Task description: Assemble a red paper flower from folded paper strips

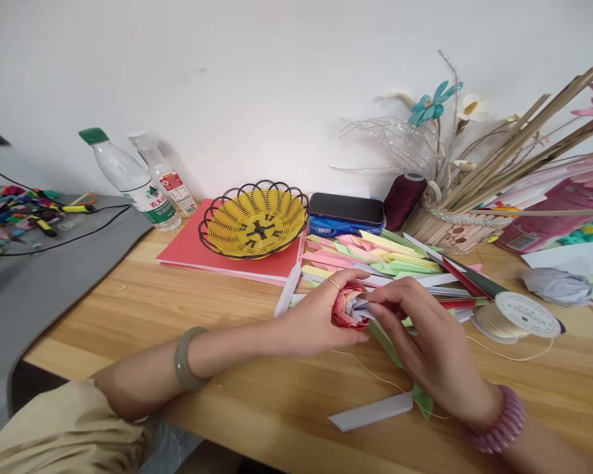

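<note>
A folded paper flower [348,308] with red and pink outer petals and a pale lilac centre is held above the wooden table. My left hand [309,316] wraps round its outside, thumb above and fingers below. Pinched together at the pale centre are the thumb and forefinger of my right hand [420,336], gripping a pale paper petal [363,308]. Below the hands lie a folded white paper strip [370,411] and a green paper piece [423,400]. Cream thread [375,375] runs under my right hand from a spool [518,316] on the right.
Behind the hands lies a pile of folded coloured paper strips [375,253]. A yellow woven basket [227,230] sits on red paper [178,243]. Two bottles [138,178] stand at back left. At back right are a phone [346,207], a maroon thread cone [404,201] and a stick holder [439,227].
</note>
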Available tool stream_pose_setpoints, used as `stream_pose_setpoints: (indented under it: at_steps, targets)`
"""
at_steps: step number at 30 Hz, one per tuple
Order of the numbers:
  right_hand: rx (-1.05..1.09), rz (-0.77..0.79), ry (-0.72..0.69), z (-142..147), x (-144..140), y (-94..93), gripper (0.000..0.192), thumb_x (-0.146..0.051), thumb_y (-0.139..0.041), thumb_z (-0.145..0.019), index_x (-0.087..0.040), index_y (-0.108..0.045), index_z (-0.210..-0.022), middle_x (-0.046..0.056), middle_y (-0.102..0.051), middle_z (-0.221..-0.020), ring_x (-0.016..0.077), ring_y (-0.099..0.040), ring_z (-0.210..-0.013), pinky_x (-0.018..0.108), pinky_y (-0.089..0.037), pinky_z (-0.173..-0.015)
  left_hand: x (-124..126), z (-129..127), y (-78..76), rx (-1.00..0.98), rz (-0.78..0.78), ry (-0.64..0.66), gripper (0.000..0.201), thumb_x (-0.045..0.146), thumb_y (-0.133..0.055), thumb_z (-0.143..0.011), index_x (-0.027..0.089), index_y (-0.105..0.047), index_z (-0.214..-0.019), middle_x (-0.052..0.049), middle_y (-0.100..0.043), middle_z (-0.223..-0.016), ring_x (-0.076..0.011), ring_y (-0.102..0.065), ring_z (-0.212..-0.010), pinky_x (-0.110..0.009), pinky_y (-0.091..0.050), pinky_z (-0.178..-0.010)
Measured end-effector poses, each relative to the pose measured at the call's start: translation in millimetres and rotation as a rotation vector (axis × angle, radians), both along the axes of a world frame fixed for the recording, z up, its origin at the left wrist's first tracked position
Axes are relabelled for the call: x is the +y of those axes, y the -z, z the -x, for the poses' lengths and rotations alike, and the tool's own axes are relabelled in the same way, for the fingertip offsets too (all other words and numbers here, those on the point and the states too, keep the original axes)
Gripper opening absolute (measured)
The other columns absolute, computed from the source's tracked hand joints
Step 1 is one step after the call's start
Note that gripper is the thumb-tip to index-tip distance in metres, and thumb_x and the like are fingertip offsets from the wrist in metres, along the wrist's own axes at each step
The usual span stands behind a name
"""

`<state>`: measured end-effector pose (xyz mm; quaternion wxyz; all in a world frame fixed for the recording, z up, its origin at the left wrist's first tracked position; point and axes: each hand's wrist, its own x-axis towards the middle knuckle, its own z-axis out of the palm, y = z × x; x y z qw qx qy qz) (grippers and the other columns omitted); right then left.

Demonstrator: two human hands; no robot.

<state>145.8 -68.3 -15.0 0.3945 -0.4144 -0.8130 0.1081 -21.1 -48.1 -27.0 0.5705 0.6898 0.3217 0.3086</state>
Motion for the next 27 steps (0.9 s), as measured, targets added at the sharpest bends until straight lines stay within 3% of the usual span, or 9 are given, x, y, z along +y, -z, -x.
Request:
stream_pose_setpoints:
  at_steps: [8, 13, 17, 22, 27]
  targets:
    - [-0.074, -0.172, -0.029, -1.7, 0.3, -2.8, 0.012, -0.014, -0.051, -0.081, -0.022, -0.055, -0.089, 0.003, -0.059, -0.077, 0.0162, -0.056, -0.07, 0.029, -0.045, -0.062, -1.2, -0.8, -0.8, 0.121, -0.229, -0.073, 0.066, 0.015, -0.058, -0.071, 0.022, -0.026, -0.129, -0.01, -0.044, -0.123, -0.0199, -0.047, -0.11, -0.034, -0.043, -0.088]
    - [-0.165, -0.279, 0.077, -5.6, -1.2, -0.7, 0.015, -0.018, -0.052, -0.081, -0.026, -0.058, -0.092, 0.003, -0.049, -0.074, 0.0151, -0.051, -0.064, 0.028, -0.043, -0.054, -4.1, -2.0, -4.7, 0.085, -0.229, -0.074, 0.07, 0.014, -0.059, -0.07, 0.022, -0.024, -0.13, -0.01, -0.045, -0.122, -0.0203, -0.046, -0.112, -0.037, -0.042, -0.091]
    - [-0.19, -0.361, 0.061, -9.3, 0.9, -1.8, 0.015, -0.018, -0.053, -0.08, -0.027, -0.061, -0.09, 0.002, -0.046, -0.074, 0.0129, -0.048, -0.062, 0.026, -0.042, -0.052, -6.1, -2.2, -7.1, 0.089, -0.178, -0.068, 0.071, 0.016, -0.061, -0.07, 0.023, -0.025, -0.13, -0.01, -0.047, -0.121, -0.0208, -0.048, -0.109, -0.038, -0.041, -0.091]
    - [-0.224, -0.353, 0.031, -9.6, 3.8, -3.1, 0.01, -0.021, -0.052, -0.081, -0.024, -0.06, -0.086, 0.004, -0.047, -0.077, 0.0151, -0.049, -0.067, 0.028, -0.042, -0.055, -6.2, -2.6, -6.0, 0.075, -0.156, -0.081, 0.071, 0.015, -0.061, -0.069, 0.024, -0.026, -0.13, -0.009, -0.046, -0.122, -0.0204, -0.048, -0.11, -0.037, -0.042, -0.091]
    - [-0.17, -0.265, 0.032, -4.8, 2.2, -4.3, 0.009, -0.02, -0.051, -0.082, -0.023, -0.054, -0.091, 0.005, -0.043, -0.083, 0.0175, -0.048, -0.074, 0.03, -0.043, -0.059, -7.1, -3.1, -5.1, 0.083, -0.233, -0.107, 0.066, 0.013, -0.057, -0.07, 0.019, -0.027, -0.129, -0.011, -0.043, -0.125, -0.02, -0.045, -0.113, -0.036, -0.04, -0.094]
